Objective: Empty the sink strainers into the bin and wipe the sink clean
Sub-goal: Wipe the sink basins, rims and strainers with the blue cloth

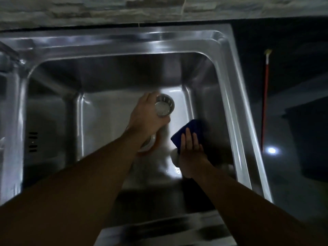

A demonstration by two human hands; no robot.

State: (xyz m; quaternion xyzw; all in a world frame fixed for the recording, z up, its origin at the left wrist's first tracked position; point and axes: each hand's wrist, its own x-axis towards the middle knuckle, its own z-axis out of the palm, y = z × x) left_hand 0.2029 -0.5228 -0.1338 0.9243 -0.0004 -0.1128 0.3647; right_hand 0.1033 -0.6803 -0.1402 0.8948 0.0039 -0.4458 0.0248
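In sink (124, 39), left hand (145, 116) gripping strainer (164, 108)

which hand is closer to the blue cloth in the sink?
Right. The right hand lies flat on the blue cloth, pressing it. The left hand is apart to its left, gripping the strainer.

hands: 2, left hand (145, 118) and right hand (190, 148) | strainer (164, 107): 1, within left fingers | blue cloth (193, 128): 1, under right fingers | sink basins (106, 112): 2 | red stick (265, 103): 1
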